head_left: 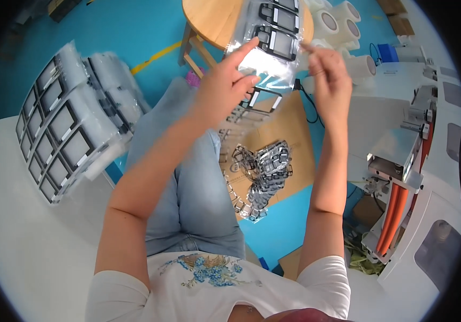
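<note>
A long strip of clear film carrying black rectangular frames runs from the wooden stool down between my arms. My left hand grips its left edge, the index finger stretched along the film and the thumb lower down. Close by the strip's right edge is my right hand, its fingers curled and pinched together; whatever is between them is too small to make out. Below, the strip's lower part is blurred and trails toward a heap of the same framed film on a flattened cardboard sheet.
Stacks of framed sheets in clear film stand on the white table at left. The round wooden stool is ahead, beside white rolls. A white machine with orange tubes lines the right.
</note>
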A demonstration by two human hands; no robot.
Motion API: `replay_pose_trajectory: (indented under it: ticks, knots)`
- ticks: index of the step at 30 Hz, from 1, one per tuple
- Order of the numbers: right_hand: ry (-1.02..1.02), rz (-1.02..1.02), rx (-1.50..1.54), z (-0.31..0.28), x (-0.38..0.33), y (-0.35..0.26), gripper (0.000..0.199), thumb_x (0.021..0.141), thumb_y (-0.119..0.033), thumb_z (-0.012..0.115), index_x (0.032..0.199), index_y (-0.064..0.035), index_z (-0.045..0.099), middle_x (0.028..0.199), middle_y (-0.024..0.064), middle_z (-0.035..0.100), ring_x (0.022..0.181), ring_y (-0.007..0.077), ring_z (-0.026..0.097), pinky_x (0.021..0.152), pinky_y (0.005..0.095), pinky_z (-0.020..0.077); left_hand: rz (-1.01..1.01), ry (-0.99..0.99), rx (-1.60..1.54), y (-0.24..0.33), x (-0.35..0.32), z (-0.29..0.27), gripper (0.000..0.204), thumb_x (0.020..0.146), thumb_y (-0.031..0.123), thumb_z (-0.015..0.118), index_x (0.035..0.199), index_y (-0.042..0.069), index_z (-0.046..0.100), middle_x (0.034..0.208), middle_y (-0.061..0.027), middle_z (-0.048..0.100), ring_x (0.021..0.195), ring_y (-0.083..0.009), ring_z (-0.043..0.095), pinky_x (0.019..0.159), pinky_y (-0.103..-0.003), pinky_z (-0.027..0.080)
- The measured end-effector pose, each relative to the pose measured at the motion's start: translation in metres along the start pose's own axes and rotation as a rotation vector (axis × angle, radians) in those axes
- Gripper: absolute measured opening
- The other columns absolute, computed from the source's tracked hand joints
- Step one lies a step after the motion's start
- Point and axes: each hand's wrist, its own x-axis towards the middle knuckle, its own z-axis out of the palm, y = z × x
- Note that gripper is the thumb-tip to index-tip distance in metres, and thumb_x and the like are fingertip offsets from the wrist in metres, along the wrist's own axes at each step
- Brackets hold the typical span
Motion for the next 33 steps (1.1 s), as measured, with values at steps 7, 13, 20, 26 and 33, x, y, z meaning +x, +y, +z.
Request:
replay_pose_trajectory:
  ticks: [7, 13, 20, 26, 33]
  knots:
    - [-0.196, -0.114, -0.105, 0.017, -0.018, -0.031, 0.020, 0.081, 0.002, 0.069, 0.099, -0.0069, 0.071, 0.081, 0.0074, 0.061, 0.072, 0.0252, 0.060, 0.063, 0.0341, 0.0481, -0.038, -0.177, -0.113, 0.010, 0.002, -0.018, 0.070, 0.093, 0.008, 0.062, 0.154, 0.017, 0.028, 0.074, 0.0010, 0.066, 0.066, -0.0033, 0.058, 0.061, -0.019, 0.048]
    - [-0.275, -0.306, -0.477, 0.029, -0.013, -0.050, 0.018, 0.071, -0.001, 0.061, 0.088, -0.0051, 0.068, 0.077, 0.0076, 0.060, 0.075, 0.0274, 0.062, 0.064, 0.0399, 0.0489, -0.032, -0.135, -0.143, 0.003, 0.001, -0.021, 0.070, 0.093, 0.006, 0.061, 0.154, 0.017, 0.029, 0.070, 0.0017, 0.065, 0.064, -0.0024, 0.057, 0.060, -0.019, 0.048]
    - [-0.162, 0.490, 0.079, -0.024, -0.078, -0.042, 0.025, 0.087, -0.009, 0.069, 0.109, -0.0022, 0.060, 0.089, 0.0028, 0.064, 0.063, 0.0106, 0.046, 0.057, 0.0253, 0.0396, 0.079, -0.118, -0.040, 0.020, -0.021, -0.012, 0.070, 0.094, 0.000, 0.055, 0.155, 0.010, 0.022, 0.074, -0.0038, 0.068, 0.068, -0.0058, 0.061, 0.066, -0.021, 0.050]
    - [-0.199, 0.261, 0.259, -0.019, -0.054, -0.058, 0.007, 0.081, -0.001, 0.072, 0.088, -0.0016, 0.069, 0.077, -0.0004, 0.066, 0.072, 0.0070, 0.058, 0.056, 0.0228, 0.0417, 0.118, -0.079, -0.570, -0.013, -0.048, 0.012, 0.063, 0.091, 0.007, 0.066, 0.147, 0.003, 0.036, 0.088, -0.0057, 0.071, 0.080, -0.0092, 0.065, 0.073, -0.023, 0.051]
    - [0.170, 0.352, 0.323, -0.003, 0.107, 0.015, 0.030, 0.089, -0.034, 0.071, 0.087, -0.0043, 0.066, 0.069, -0.0051, 0.054, 0.057, 0.0053, 0.043, 0.050, 0.0219, 0.0330, 0.145, 0.076, -0.339, -0.007, -0.036, 0.020, 0.065, 0.095, -0.002, 0.055, 0.151, 0.006, 0.024, 0.092, -0.0110, 0.070, 0.081, -0.0134, 0.067, 0.069, -0.027, 0.055]
